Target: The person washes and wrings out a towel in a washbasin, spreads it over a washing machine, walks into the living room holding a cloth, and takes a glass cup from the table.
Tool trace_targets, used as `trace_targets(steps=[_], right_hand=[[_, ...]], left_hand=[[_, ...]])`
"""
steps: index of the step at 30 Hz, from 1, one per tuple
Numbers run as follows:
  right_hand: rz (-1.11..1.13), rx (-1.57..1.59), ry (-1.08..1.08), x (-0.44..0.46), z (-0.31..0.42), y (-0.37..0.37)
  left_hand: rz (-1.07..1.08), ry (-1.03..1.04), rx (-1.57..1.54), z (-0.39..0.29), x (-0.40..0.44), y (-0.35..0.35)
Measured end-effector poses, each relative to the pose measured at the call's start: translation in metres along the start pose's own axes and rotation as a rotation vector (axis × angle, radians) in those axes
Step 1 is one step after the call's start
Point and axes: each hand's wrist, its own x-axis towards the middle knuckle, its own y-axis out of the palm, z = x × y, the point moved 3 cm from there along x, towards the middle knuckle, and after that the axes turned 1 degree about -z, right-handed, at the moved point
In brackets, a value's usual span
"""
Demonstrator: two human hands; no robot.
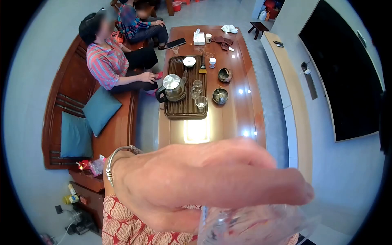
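My left hand (196,183), with a silver bracelet on the wrist, stretches across the lower middle of the view, very close to the camera. Its back faces me and the fingers point to the right. Beneath the fingers and beside the thumb is a clear plastic bag (253,226), which the hand grips. Small red and dark marks show on or through the plastic. The fingertips' contact with it is partly hidden. My right hand is not visible. Red and cream patterned clothing (122,220) lies below the hand.
Ahead stands a long wooden table (241,118) with a slatted tea tray (185,114), a glass kettle (173,87), glass cups and two dark bowls (220,96). Two people sit on the left by a wooden bench (118,118) with blue cushions (102,110). A television (343,73) hangs right.
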Motion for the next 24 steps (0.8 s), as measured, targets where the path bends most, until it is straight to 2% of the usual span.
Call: trace_targets(steps=[6, 9, 10, 13, 14, 17, 21, 23, 24], right_hand=[[0.031, -0.045, 0.095, -0.002, 0.009, -0.007], [0.018, -0.016, 0.048, 0.0, -0.004, 0.002], [-0.007, -0.037, 0.035, 0.0, -0.004, 0.001], [0.003, -0.073, 0.072, 0.002, -0.004, -0.002], [0.04, -0.087, 0.124, -0.001, -0.004, -0.003], [-0.034, -0.075, 0.011, -0.001, -0.018, 0.003], [-0.062, -0.078, -0.039, -0.003, -0.018, 0.005], [0.109, 0.028, 0.148, -0.006, 0.009, -0.011], [0.12, 0.025, 0.148, -0.007, 0.01, -0.011]], left_hand=[[0.01, -0.086, -0.083, 0.019, -0.007, -0.006], [0.147, -0.307, -0.203, 0.04, -0.016, -0.009], [0.055, -0.117, -0.25, 0.051, -0.014, -0.011], [0.073, 0.144, -0.621, 0.046, -0.023, -0.024], [-0.104, -0.009, -0.281, 0.051, -0.033, -0.03], [-0.419, -0.323, 0.145, 0.049, -0.036, -0.029], [-0.328, -0.1, -0.172, 0.07, -0.039, -0.03], [-0.278, -0.041, -0.211, 0.067, -0.039, -0.032], [-0.159, 0.011, -0.113, 0.061, -0.038, -0.03]])
